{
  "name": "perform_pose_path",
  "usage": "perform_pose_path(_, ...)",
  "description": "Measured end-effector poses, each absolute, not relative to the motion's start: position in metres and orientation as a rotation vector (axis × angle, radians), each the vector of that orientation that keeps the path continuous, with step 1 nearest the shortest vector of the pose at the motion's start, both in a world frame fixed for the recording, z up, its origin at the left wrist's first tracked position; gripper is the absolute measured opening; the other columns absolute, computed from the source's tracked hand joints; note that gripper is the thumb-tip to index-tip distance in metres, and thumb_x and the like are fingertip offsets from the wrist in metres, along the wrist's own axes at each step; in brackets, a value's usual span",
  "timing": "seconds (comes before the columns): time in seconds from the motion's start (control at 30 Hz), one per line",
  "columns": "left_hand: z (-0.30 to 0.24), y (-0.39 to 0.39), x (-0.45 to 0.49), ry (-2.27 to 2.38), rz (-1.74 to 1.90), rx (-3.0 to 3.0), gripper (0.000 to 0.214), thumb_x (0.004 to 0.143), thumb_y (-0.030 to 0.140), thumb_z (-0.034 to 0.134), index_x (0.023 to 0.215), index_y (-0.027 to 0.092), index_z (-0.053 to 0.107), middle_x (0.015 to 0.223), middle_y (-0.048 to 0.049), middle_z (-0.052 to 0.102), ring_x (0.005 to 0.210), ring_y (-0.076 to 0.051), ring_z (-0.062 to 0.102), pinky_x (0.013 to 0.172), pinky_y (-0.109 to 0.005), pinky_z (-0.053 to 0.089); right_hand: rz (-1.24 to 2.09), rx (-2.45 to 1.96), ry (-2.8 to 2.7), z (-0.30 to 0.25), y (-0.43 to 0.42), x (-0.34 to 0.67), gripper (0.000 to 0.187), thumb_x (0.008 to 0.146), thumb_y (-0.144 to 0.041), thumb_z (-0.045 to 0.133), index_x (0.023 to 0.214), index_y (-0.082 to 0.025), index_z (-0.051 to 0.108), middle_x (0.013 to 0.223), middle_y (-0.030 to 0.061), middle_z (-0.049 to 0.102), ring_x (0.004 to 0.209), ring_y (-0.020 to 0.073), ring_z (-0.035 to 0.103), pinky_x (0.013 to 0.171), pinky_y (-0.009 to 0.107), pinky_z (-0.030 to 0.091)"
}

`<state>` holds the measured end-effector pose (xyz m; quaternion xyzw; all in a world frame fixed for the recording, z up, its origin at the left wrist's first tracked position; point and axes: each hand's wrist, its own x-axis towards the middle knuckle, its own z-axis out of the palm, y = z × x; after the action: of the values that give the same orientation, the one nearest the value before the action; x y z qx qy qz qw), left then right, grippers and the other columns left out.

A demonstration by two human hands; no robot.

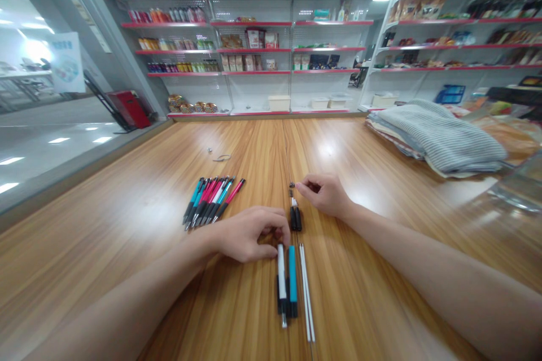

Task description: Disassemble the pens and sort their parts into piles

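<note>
My left hand (254, 232) rests on the table with fingers curved and thumb apart, beside the top end of a white pen barrel (282, 279). Next to that lies a blue pen barrel (292, 273), then two thin white refills (307, 293). My right hand (325, 193) is closed, thumb and forefinger together at some tiny dark parts (292, 185); whatever the fingertips pinch is too small to make out. Just below these parts lie two short black grip pieces (295, 218). Left of my hands is a row of several assembled pens (212, 201) in blue, pink and white.
A small wire-like loop (222, 158) and a tiny shiny bit (209, 150) lie farther back on the wooden table (339, 293). Folded striped cloth (440, 132) is piled at the right, near a clear container (520, 183). Stocked shelves (249, 72) stand behind the table.
</note>
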<state>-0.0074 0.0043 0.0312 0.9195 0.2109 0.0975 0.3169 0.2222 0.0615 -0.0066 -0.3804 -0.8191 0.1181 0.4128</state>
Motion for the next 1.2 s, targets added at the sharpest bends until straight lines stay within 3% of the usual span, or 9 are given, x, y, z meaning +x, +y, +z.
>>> perform_pose_path(1.2, 0.0289, 0.0035, -0.0071, 0.578, 0.278, 2.383, 0.027, 0.072, 0.011, 0.059, 0.099, 0.016, 0.061, 0.090, -0.0026, 0.059, 0.075, -0.012, 0.053, 0.066, -0.022, 0.044, 0.294, -0.960, -2.086, -0.0073, 0.0624, 0.2228, 0.034, 0.088, -0.035, 0.053, 0.061, -0.014, 0.056, 0.051, -0.0036, 0.043, 0.048, 0.0066, 0.036, 0.049, 0.021, 0.029)
